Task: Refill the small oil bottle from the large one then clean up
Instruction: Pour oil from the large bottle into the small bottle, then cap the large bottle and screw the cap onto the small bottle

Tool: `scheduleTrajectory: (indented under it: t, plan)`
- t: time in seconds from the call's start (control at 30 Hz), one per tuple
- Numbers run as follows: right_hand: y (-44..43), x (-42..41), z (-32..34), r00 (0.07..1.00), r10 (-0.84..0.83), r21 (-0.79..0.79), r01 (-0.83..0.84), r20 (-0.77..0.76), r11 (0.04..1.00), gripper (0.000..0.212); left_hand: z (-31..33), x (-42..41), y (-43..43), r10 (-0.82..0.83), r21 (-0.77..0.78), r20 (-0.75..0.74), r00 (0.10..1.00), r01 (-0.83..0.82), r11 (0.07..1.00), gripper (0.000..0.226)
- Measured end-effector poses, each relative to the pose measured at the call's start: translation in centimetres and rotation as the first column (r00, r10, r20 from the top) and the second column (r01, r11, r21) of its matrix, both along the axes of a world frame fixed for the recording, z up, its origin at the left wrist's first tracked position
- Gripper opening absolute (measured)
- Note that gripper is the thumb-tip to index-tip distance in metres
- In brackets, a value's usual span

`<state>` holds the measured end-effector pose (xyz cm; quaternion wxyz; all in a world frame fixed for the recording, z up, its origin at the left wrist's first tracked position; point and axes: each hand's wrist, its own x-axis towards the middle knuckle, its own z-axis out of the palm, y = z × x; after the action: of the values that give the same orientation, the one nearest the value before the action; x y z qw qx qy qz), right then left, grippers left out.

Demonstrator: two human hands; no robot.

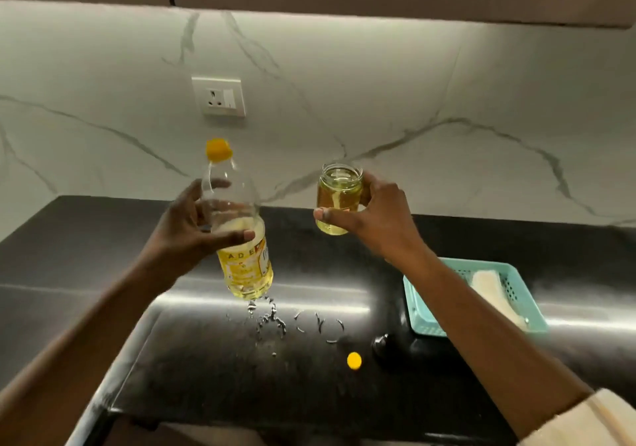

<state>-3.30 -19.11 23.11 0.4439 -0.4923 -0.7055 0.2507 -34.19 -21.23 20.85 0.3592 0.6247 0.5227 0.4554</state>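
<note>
Starting on the left: gripping the large oil bottle (pixel 246 266) with the left hand (pixel 192 228), thumb across the front just above the label, fingers wrapped round the clear upper half. Held off the counter (pixel 172 342), long axis close to upright, yellow top (pixel 218 149) leaning slightly left, away from the other bottle. Oil only in the lower part.

Directly below, spilled drops (pixel 272 321) scattered on the dark surface, to be wiped up later by the look of it.

Moving right: holding the small oil bottle (pixel 339 201) in the air too, upright, mouth open, filled close to the neck. Reads as pouring done, or near enough. Clasped from the right side by the right hand (pixel 375 221), thumb low across the front, fingers round the back. Apart from the large bottle, mouth a little lower than that yellow top.

Now the relation that matters: down on the counter, beneath the small bottle, a loose yellow cap (pixel 354 361), and just beside it to the right a dark lid (pixel 381 344), likely the small bottle's. Both nearer the right hand than the left, yet both hands full. Probably calls for setting one bottle down first, then reaching down for a closure.

Far right: a teal basket (pixel 421 311) with a pale cloth (pixel 492 290) lying inside, partly under the right forearm.
</note>
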Motion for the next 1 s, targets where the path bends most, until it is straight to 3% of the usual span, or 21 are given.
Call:
scheduleTrajectory:
  t: [0.17,0.33,0.63,1.0]
  plan:
    - [-0.2,-0.2,-6.6,0.998,-0.044,-0.109,0.037,-0.055,0.993,0.059,-7.3,0.7,-0.8,0.056,-0.045,-0.008,0.998,-0.056,0.997,0.084]
    - [-0.5,-0.3,-13.3,0.993,-0.102,-0.216,0.087,-0.057,0.973,0.064,-11.9,1.1,-1.2,0.098,-0.063,-0.039,0.994,-0.101,0.993,0.088]
    - [-1.2,-0.3,-21.9,0.974,-0.224,-0.372,0.199,-0.026,0.907,0.062,-14.7,1.9,-1.4,0.136,-0.033,-0.055,0.989,-0.138,0.990,0.085]
    - [-1.8,-0.6,-25.4,0.970,-0.244,-0.459,0.206,-0.025,0.865,0.060,-16.0,1.7,-1.3,0.148,-0.034,-0.031,0.988,-0.149,0.988,0.080]
